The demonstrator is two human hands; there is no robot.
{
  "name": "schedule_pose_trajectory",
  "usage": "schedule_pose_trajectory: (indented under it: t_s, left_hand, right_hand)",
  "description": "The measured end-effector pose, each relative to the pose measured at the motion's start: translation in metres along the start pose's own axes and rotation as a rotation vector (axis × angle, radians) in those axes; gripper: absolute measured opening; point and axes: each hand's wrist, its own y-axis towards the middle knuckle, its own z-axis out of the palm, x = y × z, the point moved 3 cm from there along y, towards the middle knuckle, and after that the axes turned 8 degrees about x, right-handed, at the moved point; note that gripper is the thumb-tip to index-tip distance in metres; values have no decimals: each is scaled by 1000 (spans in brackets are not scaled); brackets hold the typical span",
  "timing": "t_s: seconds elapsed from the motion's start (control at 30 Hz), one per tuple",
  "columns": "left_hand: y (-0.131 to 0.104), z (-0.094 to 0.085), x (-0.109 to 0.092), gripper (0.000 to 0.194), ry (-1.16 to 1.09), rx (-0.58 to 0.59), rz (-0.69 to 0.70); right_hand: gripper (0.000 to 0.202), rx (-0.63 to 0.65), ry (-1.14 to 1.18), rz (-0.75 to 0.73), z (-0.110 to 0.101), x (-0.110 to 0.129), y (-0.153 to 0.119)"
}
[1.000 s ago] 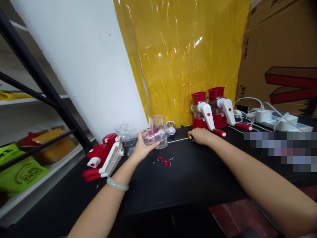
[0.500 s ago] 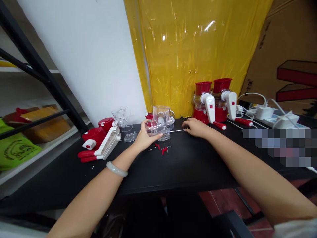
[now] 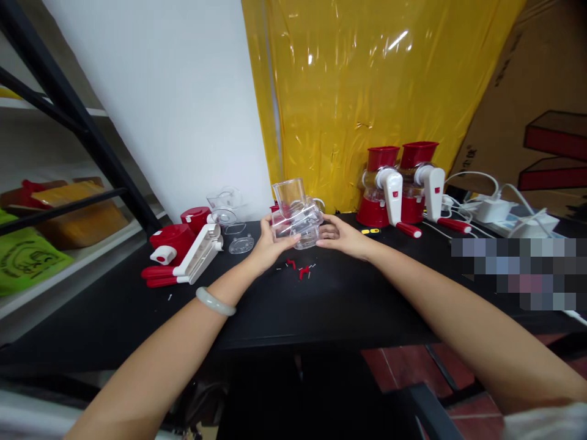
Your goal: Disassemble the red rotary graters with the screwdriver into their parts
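Note:
A clear plastic grater housing (image 3: 293, 214) with an upright square chute is tilted above the black table. My left hand (image 3: 268, 247) is closed around its left end, thumb along the underside. At its right end are the curled fingers of my right hand (image 3: 342, 237), apparently gripping the edge. Below lie small red plastic parts (image 3: 304, 272) and several screws (image 3: 278, 269). A yellow-and-black screwdriver handle (image 3: 370, 231) rests to the right of my right hand; its shaft is not visible.
Two assembled red-and-white rotary graters (image 3: 378, 195) stand at the back right, near white chargers and cables (image 3: 493, 211). At left are red grater bases (image 3: 172, 244), white crank handles (image 3: 202, 253) and clear parts (image 3: 241, 244). A yellow plastic sheet (image 3: 339, 104) hangs behind.
My right hand has let go of the screwdriver, now lying on the table, and has moved left onto the clear housing. The housing has tilted, its chute leaning left.

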Motion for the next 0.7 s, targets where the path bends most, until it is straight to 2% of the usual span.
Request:
schedule_pose_trajectory:
  t_s: [0.4,0.53,0.7]
  left_hand:
    - [-1,3,0,75,139,132,67]
    - [0,1,0,75,165,122,78]
    - [3,-1,0,75,160,87,130]
  right_hand:
    - [90,43,59,60,5,-9,-2]
    - [87,70,150,12,4,-11,-2]
    - [74,41,350,-39,8,-10,-1]
